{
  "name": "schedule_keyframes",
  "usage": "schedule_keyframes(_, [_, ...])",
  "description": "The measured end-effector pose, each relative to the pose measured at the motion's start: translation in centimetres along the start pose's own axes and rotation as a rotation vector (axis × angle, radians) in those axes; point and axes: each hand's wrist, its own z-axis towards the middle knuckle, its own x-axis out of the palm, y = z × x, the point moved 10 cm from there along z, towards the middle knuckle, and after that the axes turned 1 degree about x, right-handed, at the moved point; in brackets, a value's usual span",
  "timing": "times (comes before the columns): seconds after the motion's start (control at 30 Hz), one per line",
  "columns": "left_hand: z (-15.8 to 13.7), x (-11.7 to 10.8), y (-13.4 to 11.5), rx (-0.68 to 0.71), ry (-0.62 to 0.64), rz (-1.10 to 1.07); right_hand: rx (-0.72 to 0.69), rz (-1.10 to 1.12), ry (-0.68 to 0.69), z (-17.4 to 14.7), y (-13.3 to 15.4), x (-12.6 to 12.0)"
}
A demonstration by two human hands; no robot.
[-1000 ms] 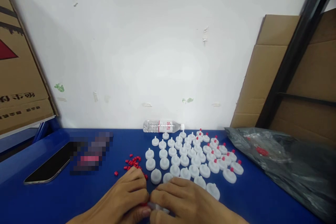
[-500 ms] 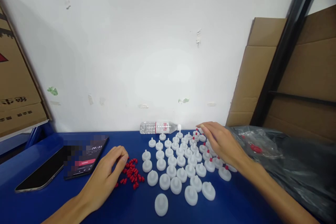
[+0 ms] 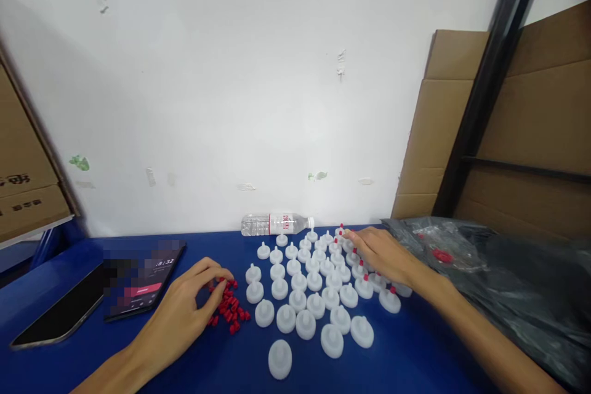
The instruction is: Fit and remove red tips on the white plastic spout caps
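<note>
My left hand (image 3: 191, 298) is at the pile of small red tip caps (image 3: 233, 308), thumb and forefinger pinched around a red cap at its far edge. Several white nozzle lids (image 3: 305, 324), round with a spout upward, stand in loose rows on the blue table. My right hand (image 3: 383, 252) reaches over the far right lids, fingers together and bent down at a red-tipped lid (image 3: 340, 235). What lies under its fingertips is hidden. More lids along the right side, such as the capped lid (image 3: 390, 301), wear red tips.
A clear water bottle (image 3: 277, 224) lies on its side by the wall. Two phones, one dark (image 3: 60, 308) and one with a lit timer (image 3: 146, 283), lie at left. Grey plastic sheeting (image 3: 508, 295) with a bag of red pieces (image 3: 446, 255) is at right. Cardboard (image 3: 438, 129) leans behind.
My right hand has lowered its fingertips onto the far right lids. My left thumb and forefinger have moved to the far edge of the red caps. The view has shifted slightly right.
</note>
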Motion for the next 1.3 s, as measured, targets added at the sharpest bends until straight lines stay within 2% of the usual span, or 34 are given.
schedule_keyframes(0.27, [0.0, 0.1, 0.7, 0.015, -0.018, 0.059, -0.039, 0.023, 0.022, 0.0, 0.4, 0.3])
schedule_keyframes(0.47, [-0.1, 1.1, 1.9, -0.002, 0.041, 0.097, -0.129, 0.092, 0.018, -0.2, 2.3, 0.2])
schedule_keyframes(0.67, [0.0, 1.6, 1.6, -0.012, 0.093, 0.076, -0.181, 0.128, -0.013, -0.6, 3.4, 0.8])
schedule_keyframes(0.8, [0.0, 0.7, 1.2, 0.000, 0.052, 0.031, -0.184, 0.143, -0.096, -0.6, 3.8, -1.4])
schedule_keyframes(0.97, [-0.2, -0.3, 0.2, 0.017, -0.004, 0.013, -0.179, 0.183, -0.266, -1.2, 5.0, -5.1])
schedule_keyframes(1.1, [-0.8, -0.5, -2.1, 0.126, -0.033, 0.020, -0.327, 0.239, -0.371, -2.6, 8.7, -6.2])
schedule_keyframes(1.3, [-3.1, -0.3, -7.4, 0.462, -0.014, -0.027, -0.672, 0.227, -0.300, -5.8, 17.9, -4.8])
